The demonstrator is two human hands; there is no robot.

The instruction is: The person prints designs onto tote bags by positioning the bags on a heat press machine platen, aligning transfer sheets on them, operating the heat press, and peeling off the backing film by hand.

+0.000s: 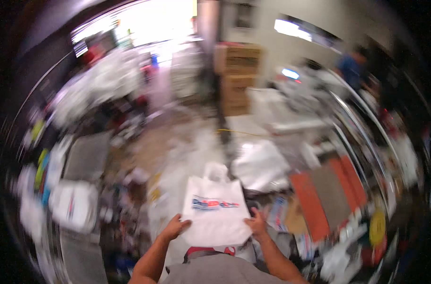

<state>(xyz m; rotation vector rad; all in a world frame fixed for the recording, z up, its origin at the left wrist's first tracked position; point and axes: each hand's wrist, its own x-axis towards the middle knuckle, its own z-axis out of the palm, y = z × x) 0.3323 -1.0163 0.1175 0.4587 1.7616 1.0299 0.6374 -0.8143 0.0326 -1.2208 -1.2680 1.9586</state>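
Observation:
A white carry bag [215, 222] with blue and red printed lettering is held flat in front of my body, its loop handle pointing away from me. My left hand [176, 227] grips the bag's left edge near the lower corner. On the opposite edge, my right hand [256, 223] pinches the bag, with its thumb over the top. Just beyond the bag to the right lies a shiny white plastic bundle [260, 165]. Motion blur smears the lettering and most of the surroundings.
Brown cardboard boxes [239, 90] are stacked against the far wall. At the right stand an orange and grey panel [329, 196] and a machine with metal rails [357, 123]. A person in blue [352, 68] is behind it. White bags [73, 206] lie at left, among scattered floor clutter.

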